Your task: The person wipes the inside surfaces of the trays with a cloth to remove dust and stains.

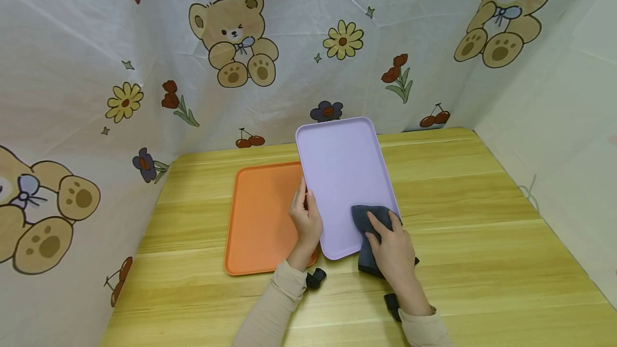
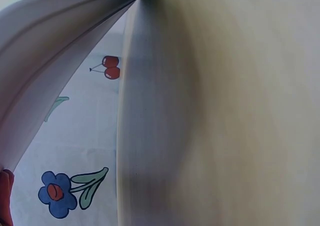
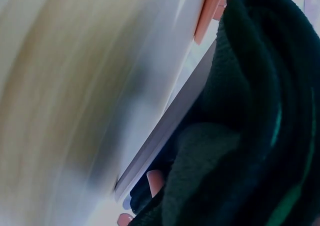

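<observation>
A lilac rectangular tray (image 1: 344,175) is tilted up over the table in the head view. My left hand (image 1: 306,218) grips its left edge; part of the fingers is hidden behind the tray. At the tray's lower right corner, my right hand (image 1: 392,248) holds a dark grey cloth (image 1: 368,261) against the surface. The bunched cloth (image 3: 260,111) fills much of the right wrist view, with a fingertip (image 3: 155,182) showing beside it and the tray's rim (image 3: 160,131) alongside. In the left wrist view the tray (image 2: 50,51) slants across the upper left.
An orange tray (image 1: 265,218) lies flat on the wooden table (image 1: 458,202), left of the lilac one and partly covered by it. Behind the table hangs a bear-printed cloth backdrop (image 1: 299,58). A white wall (image 1: 569,138) stands to the right, with a thin cord (image 1: 530,194) near the table edge.
</observation>
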`<action>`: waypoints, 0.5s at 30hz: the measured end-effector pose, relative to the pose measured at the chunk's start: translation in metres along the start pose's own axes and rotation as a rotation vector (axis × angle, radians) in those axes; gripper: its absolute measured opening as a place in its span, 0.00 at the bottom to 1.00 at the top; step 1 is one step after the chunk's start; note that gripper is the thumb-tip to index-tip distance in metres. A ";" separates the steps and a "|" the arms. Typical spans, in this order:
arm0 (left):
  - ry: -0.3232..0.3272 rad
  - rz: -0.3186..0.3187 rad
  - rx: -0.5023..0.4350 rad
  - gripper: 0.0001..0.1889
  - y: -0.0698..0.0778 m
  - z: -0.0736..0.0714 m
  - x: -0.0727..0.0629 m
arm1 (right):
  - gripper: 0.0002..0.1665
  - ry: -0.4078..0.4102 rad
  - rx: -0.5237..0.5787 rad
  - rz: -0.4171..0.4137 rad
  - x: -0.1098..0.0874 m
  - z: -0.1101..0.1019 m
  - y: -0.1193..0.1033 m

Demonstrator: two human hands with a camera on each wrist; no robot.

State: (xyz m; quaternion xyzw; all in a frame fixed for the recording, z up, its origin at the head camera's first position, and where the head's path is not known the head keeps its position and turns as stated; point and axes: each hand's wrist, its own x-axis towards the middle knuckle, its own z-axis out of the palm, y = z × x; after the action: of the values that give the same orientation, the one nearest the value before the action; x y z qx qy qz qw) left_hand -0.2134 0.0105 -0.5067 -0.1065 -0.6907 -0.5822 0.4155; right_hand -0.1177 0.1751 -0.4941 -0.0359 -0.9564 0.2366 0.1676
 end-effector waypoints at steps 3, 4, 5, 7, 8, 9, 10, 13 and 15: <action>0.009 0.009 0.010 0.18 0.000 0.001 0.001 | 0.28 0.002 0.006 -0.005 -0.001 0.000 -0.003; 0.012 0.014 0.012 0.18 0.000 0.001 0.001 | 0.28 0.001 0.009 -0.004 -0.002 0.000 -0.004; 0.015 0.016 0.014 0.18 0.000 0.001 0.001 | 0.28 0.001 0.010 -0.004 -0.002 0.000 -0.006; 0.022 0.022 0.019 0.18 0.000 0.002 0.001 | 0.28 0.000 0.011 -0.004 -0.003 0.000 -0.008; 0.025 0.021 0.017 0.18 0.000 0.002 0.000 | 0.28 0.000 0.010 -0.004 -0.004 0.001 -0.010; 0.025 0.024 0.021 0.18 0.001 0.002 0.001 | 0.28 -0.002 0.007 -0.006 -0.005 0.001 -0.011; 0.026 0.022 0.019 0.18 0.000 0.002 0.001 | 0.28 -0.001 0.004 -0.011 -0.006 0.002 -0.012; 0.023 0.015 0.027 0.18 0.002 0.002 0.001 | 0.29 0.007 -0.004 -0.033 -0.009 0.003 -0.017; 0.016 0.009 0.032 0.18 0.002 0.002 0.001 | 0.29 0.019 -0.010 -0.056 -0.012 0.004 -0.021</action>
State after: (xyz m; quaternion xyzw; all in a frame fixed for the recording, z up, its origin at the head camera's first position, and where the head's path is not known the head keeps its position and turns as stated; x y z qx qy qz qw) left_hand -0.2135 0.0122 -0.5043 -0.0986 -0.6961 -0.5700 0.4252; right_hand -0.1081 0.1530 -0.4915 -0.0124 -0.9565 0.2269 0.1832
